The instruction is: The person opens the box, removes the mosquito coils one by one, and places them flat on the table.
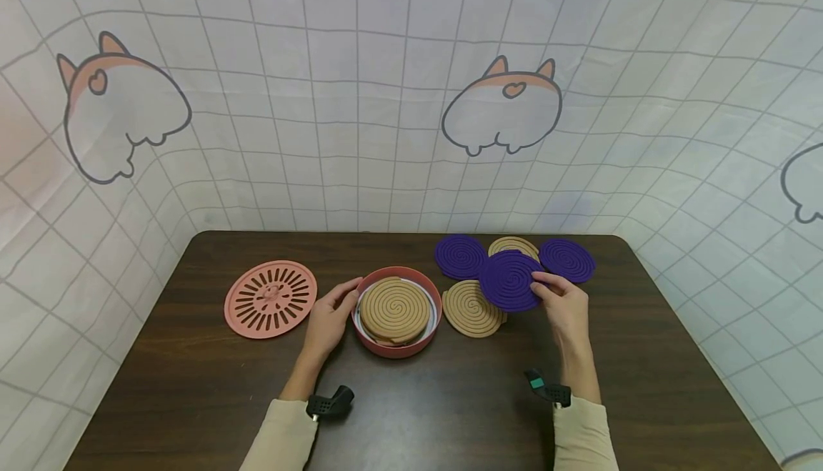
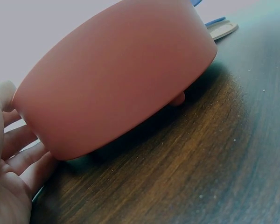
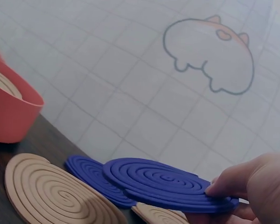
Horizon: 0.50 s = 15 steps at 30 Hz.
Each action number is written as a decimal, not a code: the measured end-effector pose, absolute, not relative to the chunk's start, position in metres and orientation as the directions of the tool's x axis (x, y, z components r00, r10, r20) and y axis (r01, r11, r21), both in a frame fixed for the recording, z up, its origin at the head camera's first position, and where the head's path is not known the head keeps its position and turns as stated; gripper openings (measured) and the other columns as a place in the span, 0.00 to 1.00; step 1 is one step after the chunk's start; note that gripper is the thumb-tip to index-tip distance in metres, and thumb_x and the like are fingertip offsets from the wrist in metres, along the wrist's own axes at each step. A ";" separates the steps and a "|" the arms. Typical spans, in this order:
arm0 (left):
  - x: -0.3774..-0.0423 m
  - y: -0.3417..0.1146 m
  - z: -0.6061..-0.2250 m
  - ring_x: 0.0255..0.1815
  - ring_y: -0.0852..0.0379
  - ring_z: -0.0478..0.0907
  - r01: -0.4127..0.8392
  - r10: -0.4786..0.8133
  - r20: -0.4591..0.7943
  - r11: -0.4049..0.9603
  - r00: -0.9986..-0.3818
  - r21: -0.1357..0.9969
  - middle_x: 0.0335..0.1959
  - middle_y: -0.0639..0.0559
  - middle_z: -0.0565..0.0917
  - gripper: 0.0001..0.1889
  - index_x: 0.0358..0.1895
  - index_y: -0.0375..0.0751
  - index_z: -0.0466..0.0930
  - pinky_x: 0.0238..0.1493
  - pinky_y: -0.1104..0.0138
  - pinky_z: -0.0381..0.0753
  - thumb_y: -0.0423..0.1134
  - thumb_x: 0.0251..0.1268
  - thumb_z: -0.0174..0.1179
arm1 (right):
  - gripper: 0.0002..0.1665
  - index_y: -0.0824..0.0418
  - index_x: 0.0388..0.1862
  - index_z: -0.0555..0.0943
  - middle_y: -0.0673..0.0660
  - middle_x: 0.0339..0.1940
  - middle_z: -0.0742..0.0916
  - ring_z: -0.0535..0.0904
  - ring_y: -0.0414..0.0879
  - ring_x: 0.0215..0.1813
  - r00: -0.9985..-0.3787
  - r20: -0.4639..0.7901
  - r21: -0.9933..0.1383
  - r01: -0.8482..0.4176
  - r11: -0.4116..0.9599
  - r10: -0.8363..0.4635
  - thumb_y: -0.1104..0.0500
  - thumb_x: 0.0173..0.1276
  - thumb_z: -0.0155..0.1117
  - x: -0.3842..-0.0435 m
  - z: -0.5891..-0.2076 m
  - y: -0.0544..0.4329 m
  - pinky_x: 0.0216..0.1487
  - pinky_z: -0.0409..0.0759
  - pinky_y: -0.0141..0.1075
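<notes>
In the head view, a round pink holder [image 1: 393, 352] stands at mid-table, with a tan mosquito coil [image 1: 395, 309] lying on top inside it over a white lining. My left hand [image 1: 328, 319] grips the holder's left side, thumb at the rim and fingers [image 2: 25, 156] along the outer wall in the left wrist view. On the right, my right hand [image 1: 567, 306] pinches a purple mosquito coil [image 1: 508, 282] by its right edge between thumb and fingers. That coil is held flat above the others, slightly tilted. Just below it to the left lies another tan coil [image 1: 473, 311].
Behind the held coil lie a purple coil [image 1: 460, 256], a partly hidden tan coil [image 1: 513, 244] and, to the right, one more purple coil [image 1: 569, 260]. A pink slotted lid [image 1: 271, 296] rests at the left. A patterned curtain [image 1: 360, 99] hangs behind the dark wooden table [image 1: 437, 414].
</notes>
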<state>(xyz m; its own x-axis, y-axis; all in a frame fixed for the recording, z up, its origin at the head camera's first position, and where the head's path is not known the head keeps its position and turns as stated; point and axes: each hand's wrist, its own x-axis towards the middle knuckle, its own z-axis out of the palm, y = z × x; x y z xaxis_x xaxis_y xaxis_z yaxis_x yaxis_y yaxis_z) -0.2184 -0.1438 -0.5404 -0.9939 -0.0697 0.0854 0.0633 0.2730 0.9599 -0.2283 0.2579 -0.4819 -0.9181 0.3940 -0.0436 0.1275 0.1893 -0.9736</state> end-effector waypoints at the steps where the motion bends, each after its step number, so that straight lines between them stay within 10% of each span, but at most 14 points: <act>1: -0.218 -0.144 -0.540 0.66 0.54 0.78 0.063 -0.070 0.084 0.272 -0.994 0.960 0.62 0.53 0.83 0.17 0.62 0.59 0.82 0.66 0.52 0.75 0.52 0.75 0.56 | 0.17 0.67 0.53 0.85 0.35 0.23 0.85 0.76 0.32 0.28 -0.916 -0.046 -0.973 0.132 0.191 0.399 0.64 0.65 0.70 -0.228 -0.482 0.260 0.31 0.78 0.27; 15: -0.218 -0.143 -0.541 0.65 0.55 0.78 0.069 -0.069 0.092 0.283 -0.993 0.957 0.62 0.53 0.83 0.17 0.62 0.59 0.82 0.64 0.54 0.76 0.51 0.76 0.55 | 0.18 0.70 0.53 0.84 0.36 0.22 0.84 0.77 0.32 0.27 -0.885 -0.082 -0.963 0.189 0.194 0.458 0.66 0.65 0.68 -0.225 -0.488 0.282 0.31 0.80 0.28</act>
<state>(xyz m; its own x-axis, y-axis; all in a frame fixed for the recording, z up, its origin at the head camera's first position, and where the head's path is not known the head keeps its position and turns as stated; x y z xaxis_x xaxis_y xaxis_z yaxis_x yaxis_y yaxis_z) -0.2180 -0.1429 -0.5409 -0.9934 -0.0685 0.0917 0.0688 0.2829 0.9567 -0.2250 0.2816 -0.4880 -0.8853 0.4577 -0.0818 0.1892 0.1941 -0.9626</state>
